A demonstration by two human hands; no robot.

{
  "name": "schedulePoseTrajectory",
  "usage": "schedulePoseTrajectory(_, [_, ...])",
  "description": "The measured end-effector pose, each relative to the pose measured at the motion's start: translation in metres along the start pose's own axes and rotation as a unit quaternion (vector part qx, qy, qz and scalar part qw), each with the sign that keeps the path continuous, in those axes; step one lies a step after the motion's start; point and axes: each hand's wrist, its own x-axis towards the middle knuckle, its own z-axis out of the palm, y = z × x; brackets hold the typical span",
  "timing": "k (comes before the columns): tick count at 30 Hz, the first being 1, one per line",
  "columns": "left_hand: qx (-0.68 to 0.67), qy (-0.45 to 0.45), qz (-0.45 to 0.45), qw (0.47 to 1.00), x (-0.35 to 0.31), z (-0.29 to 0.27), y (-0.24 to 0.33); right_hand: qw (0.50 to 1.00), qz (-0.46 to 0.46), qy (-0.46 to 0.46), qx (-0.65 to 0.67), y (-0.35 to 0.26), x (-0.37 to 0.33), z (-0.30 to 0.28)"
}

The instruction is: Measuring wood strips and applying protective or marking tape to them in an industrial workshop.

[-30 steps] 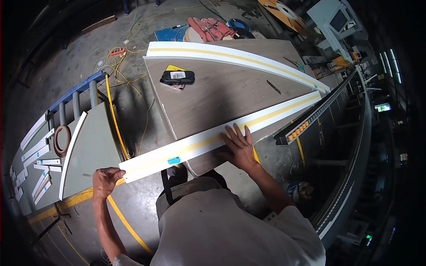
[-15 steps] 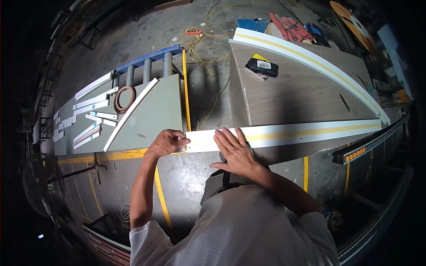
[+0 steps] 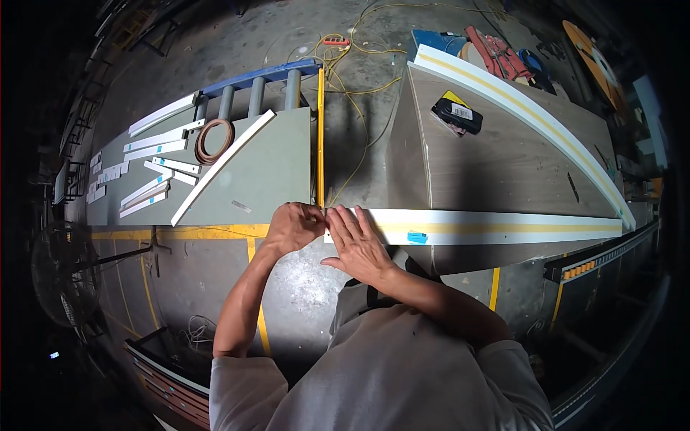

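A long white strip (image 3: 489, 228) with a yellow band down its middle lies along the near edge of the brown wood-grain table, its left end reaching past the table. At that end my left hand (image 3: 293, 228) is closed, thumb and fingers pinched together; what they hold is hidden. Close beside it, my right hand (image 3: 359, 248) rests flat on the strip with fingers stretched out. A small blue label (image 3: 417, 238) shows on the strip, right of my right hand.
Another white strip with a yellow band (image 3: 532, 108) lies along the brown table's (image 3: 496, 169) far edge, near a black case (image 3: 458, 115). On the grey-green table (image 3: 251, 172) are short white pieces (image 3: 154, 149) and a brown coil (image 3: 215, 141). Yellow cable (image 3: 359, 129) crosses the floor.
My right hand has slid left along the strip to beside my left hand, uncovering the blue label. My left hand stays at the strip's end. The whole view has shifted somewhat.
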Motion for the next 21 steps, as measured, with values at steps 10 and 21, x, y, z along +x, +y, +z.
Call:
schedulePoseTrajectory(10, [0.115,0.199,0.135,0.964,-0.038,0.035,0.018,0.997,0.007,-0.044,-0.058,-0.005,0.003,-0.002])
schedulePoseTrajectory(21, [-0.211,0.234,-0.049,0.948,-0.083,0.016,0.022,0.999,0.034,0.010,0.019,0.006,-0.015,0.010])
